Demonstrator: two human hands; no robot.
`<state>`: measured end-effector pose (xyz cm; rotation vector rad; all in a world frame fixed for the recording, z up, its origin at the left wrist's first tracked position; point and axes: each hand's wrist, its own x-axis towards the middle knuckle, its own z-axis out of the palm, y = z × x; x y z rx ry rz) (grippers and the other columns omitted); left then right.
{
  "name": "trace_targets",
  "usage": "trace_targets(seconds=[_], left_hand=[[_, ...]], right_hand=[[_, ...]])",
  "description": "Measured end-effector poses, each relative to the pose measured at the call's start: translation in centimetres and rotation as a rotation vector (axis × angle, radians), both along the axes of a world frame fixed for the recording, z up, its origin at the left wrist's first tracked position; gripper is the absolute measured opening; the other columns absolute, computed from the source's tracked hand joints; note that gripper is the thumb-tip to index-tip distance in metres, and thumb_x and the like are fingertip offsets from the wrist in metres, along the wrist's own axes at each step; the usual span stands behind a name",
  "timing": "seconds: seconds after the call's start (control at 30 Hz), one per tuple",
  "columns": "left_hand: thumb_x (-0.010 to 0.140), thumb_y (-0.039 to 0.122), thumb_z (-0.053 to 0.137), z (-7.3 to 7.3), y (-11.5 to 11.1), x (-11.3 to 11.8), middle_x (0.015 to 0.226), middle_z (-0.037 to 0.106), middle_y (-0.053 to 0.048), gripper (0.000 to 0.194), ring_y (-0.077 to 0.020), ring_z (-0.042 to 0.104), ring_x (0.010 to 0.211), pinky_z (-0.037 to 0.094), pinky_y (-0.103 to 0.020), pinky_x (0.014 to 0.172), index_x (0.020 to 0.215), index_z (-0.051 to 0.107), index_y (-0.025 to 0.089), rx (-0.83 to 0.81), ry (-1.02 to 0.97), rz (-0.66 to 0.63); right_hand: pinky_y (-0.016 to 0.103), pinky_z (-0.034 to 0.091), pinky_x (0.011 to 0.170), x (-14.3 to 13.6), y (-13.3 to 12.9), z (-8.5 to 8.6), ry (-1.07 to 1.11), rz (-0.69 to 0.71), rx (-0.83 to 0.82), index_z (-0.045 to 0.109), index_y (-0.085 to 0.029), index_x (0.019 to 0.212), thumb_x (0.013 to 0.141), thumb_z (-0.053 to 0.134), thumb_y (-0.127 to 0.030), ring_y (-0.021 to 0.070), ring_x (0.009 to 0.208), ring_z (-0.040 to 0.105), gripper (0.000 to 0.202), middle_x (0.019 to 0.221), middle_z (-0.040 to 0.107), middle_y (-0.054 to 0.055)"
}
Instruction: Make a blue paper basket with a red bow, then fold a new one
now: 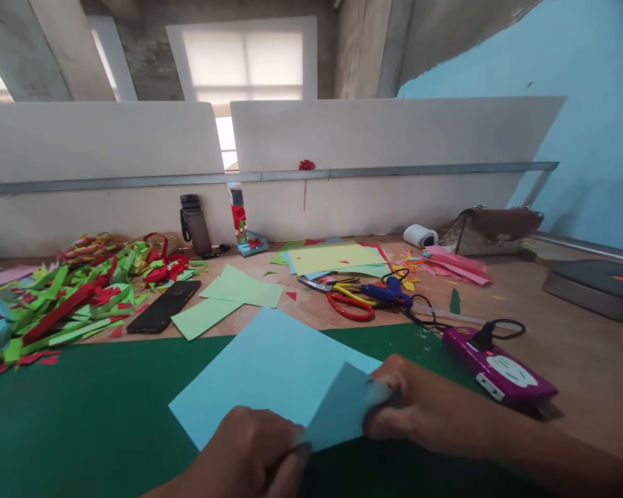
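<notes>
A sheet of light blue paper (254, 366) is held tilted above the green mat (93, 408), its near right part bent over in a flap. My left hand (262, 449) pinches the paper's near edge between thumb and fingers. On the right, my right hand (399, 401) grips the bent corner, thumb below and fingers curled above. Just beyond the sheet lie light green paper pieces (239, 290). Red-handled scissors (350, 308) and a blue glue gun (389, 292) rest close together behind the right hand.
Paper scraps (83, 297) pile up at the left, beside a black phone (163, 306). A dark bottle (196, 228) stands at the back. Stacked paper sheets (337, 259) lie mid-table. Rightward are a purple power strip (498, 366), its cord, a handbag (493, 232) and a grey case (597, 287).
</notes>
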<state>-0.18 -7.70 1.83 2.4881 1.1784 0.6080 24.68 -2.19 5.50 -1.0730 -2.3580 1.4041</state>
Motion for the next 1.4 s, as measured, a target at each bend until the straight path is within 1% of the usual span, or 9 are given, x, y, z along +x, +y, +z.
trace_targets(seconds=[0.07, 0.23, 0.37, 0.53, 0.77, 0.97, 1.13, 1.27, 1.4], left_hand=[[0.088, 0.038, 0.044, 1.0, 0.0, -0.3, 0.072, 0.063, -0.001, 0.028, -0.0148, 0.055, 0.058, 0.041, -0.022, 0.054, 0.103, 0.064, 0.025, -0.098, -0.011, 0.135], [0.074, 0.045, 0.060, 0.4, 1.6, -1.8, 0.090, 0.065, -0.008, 0.081, -0.0263, 0.060, 0.080, 0.046, -0.033, 0.066, 0.144, 0.028, 0.024, -0.262, 0.144, 0.316], [0.081, 0.044, 0.052, -1.0, 2.6, -2.5, 0.090, 0.064, -0.007, 0.077, -0.0232, 0.058, 0.077, 0.044, -0.030, 0.066, 0.147, 0.017, 0.026, -0.235, 0.123, 0.316], [0.084, 0.042, 0.047, 0.3, 4.5, -1.6, 0.094, 0.062, -0.006, 0.070, -0.0162, 0.053, 0.067, 0.040, -0.027, 0.061, 0.146, 0.021, 0.020, -0.347, -0.008, 0.298], [0.073, 0.020, 0.054, 0.4, 8.9, 0.9, 0.068, 0.056, 0.003, 0.072, -0.0138, 0.049, 0.060, 0.035, -0.024, 0.055, 0.139, 0.031, 0.004, -0.525, -0.198, 0.309], [0.075, 0.014, 0.047, -1.0, 8.7, 0.6, 0.064, 0.050, 0.004, 0.063, -0.0127, 0.048, 0.060, 0.036, -0.024, 0.057, 0.136, 0.037, 0.007, -0.369, -0.157, 0.338], [0.078, 0.016, 0.045, -1.8, 8.6, 0.3, 0.070, 0.055, 0.002, 0.060, -0.0148, 0.050, 0.063, 0.036, -0.026, 0.059, 0.137, 0.036, 0.015, -0.238, -0.019, 0.328], [0.080, 0.018, 0.044, -2.1, 8.7, 0.5, 0.073, 0.058, 0.001, 0.057, -0.0163, 0.052, 0.066, 0.037, -0.027, 0.061, 0.136, 0.037, 0.016, -0.199, -0.028, 0.319], [0.080, 0.020, 0.045, -2.3, 8.9, 0.5, 0.072, 0.057, 0.001, 0.055, -0.0155, 0.051, 0.064, 0.038, -0.027, 0.060, 0.135, 0.039, 0.015, -0.208, -0.071, 0.313]], right_hand=[[0.020, 0.023, 0.047, -0.4, 0.7, -0.1, -0.023, -0.060, -0.032, 0.038, -0.017, 0.054, 0.075, 0.054, -0.021, 0.0061, 0.051, 0.029, 0.027, 0.055, 0.032, -0.007], [0.020, 0.025, 0.045, -0.9, 2.9, -2.1, -0.085, -0.228, -0.116, 0.044, -0.017, 0.056, 0.069, 0.055, -0.025, 0.0068, 0.049, 0.036, 0.019, 0.054, 0.040, -0.006], [0.021, 0.034, 0.051, -1.0, 3.8, -2.9, -0.043, -0.324, -0.137, 0.057, -0.015, 0.073, 0.066, 0.060, -0.027, 0.0115, 0.059, 0.050, 0.014, 0.065, 0.055, -0.003], [0.023, 0.038, 0.057, -1.7, 4.5, -2.4, -0.198, -0.358, 0.077, 0.062, -0.016, 0.099, 0.063, 0.067, -0.033, 0.0174, 0.071, 0.056, 0.040, 0.077, 0.062, 0.000], [0.026, 0.043, 0.063, -2.2, 5.4, -2.4, -0.227, -0.310, 0.139, 0.050, -0.015, 0.128, 0.064, 0.069, -0.034, 0.0199, 0.075, 0.059, 0.069, 0.090, 0.063, 0.005], [0.032, 0.045, 0.073, -0.3, 4.3, -1.9, -0.296, -0.373, 0.314, 0.039, -0.018, 0.138, 0.073, 0.062, -0.040, 0.0263, 0.094, 0.060, 0.072, 0.104, 0.065, 0.011], [0.038, 0.047, 0.076, 1.3, 3.0, -3.0, -0.430, -0.345, 0.508, 0.049, -0.017, 0.130, 0.083, 0.056, -0.035, 0.0289, 0.097, 0.061, 0.051, 0.106, 0.066, 0.013], [0.040, 0.051, 0.075, 1.8, 2.2, -4.7, -0.490, -0.328, 0.809, 0.062, -0.017, 0.110, 0.079, 0.062, -0.023, 0.0293, 0.100, 0.060, 0.031, 0.110, 0.064, 0.013], [0.035, 0.053, 0.068, 2.1, 2.1, -5.3, -0.478, -0.281, 0.946, 0.065, -0.018, 0.093, 0.077, 0.065, -0.020, 0.0245, 0.087, 0.063, 0.016, 0.097, 0.067, 0.009]])
